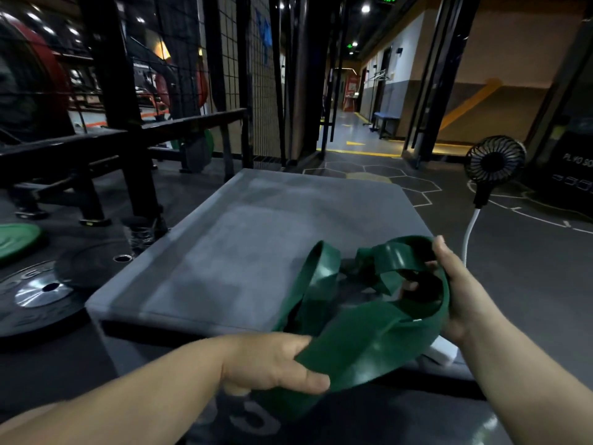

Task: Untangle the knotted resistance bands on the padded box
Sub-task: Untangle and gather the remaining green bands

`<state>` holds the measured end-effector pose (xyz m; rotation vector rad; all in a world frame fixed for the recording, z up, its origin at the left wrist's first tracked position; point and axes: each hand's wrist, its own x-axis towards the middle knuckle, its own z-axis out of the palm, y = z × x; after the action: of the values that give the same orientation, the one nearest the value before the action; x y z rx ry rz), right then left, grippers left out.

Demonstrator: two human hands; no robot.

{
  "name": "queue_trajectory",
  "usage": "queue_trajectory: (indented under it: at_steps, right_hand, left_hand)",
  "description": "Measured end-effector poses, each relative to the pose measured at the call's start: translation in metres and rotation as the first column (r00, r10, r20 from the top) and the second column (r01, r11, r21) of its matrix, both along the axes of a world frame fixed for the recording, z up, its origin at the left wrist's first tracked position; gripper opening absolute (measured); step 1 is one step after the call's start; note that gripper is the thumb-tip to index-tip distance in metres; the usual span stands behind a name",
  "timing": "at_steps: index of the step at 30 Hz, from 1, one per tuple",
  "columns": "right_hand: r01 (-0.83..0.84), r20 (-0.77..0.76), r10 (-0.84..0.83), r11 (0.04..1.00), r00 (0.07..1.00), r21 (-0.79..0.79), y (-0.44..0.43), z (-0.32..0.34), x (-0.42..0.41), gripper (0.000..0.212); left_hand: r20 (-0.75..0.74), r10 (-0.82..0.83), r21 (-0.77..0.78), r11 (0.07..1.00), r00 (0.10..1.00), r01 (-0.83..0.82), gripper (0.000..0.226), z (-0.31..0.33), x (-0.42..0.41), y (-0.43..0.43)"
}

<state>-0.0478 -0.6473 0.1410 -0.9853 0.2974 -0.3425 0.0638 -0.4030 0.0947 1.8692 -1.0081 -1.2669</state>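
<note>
A wide dark green resistance band [362, 342], looped and twisted on itself, is lifted over the near right corner of the grey padded box [244, 252]. My left hand [272, 364] grips the band's lower fold at the box's front edge, thumb on top. My right hand [449, 284] holds the upper loop on the right, fingers curled round it from behind. The knot [365, 258] sits between the two hands, just above the padding.
Black weight plates [41, 293] and a green plate [16, 239] lie on the floor at left. A black rack and bench [106, 149] stand behind them. A small black fan [494, 162] on a white neck is at right. A corridor opens ahead.
</note>
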Motion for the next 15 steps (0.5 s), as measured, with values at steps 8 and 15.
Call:
queue_trajectory:
  at_steps: [8,15]
  right_hand:
    - [-0.021,-0.063,0.016,0.997,0.998,-0.07,0.022,-0.008,0.008,0.045]
    - [-0.174,-0.047,0.168,0.957,0.985,-0.23,0.058,-0.033,0.022,0.067]
  left_hand:
    - [-0.073,0.062,-0.046,0.997,0.995,-0.066,0.063,-0.001,-0.009,-0.012]
    - [-0.7,0.231,-0.237,0.817,0.676,-0.525,0.05,0.015,0.012,-0.041]
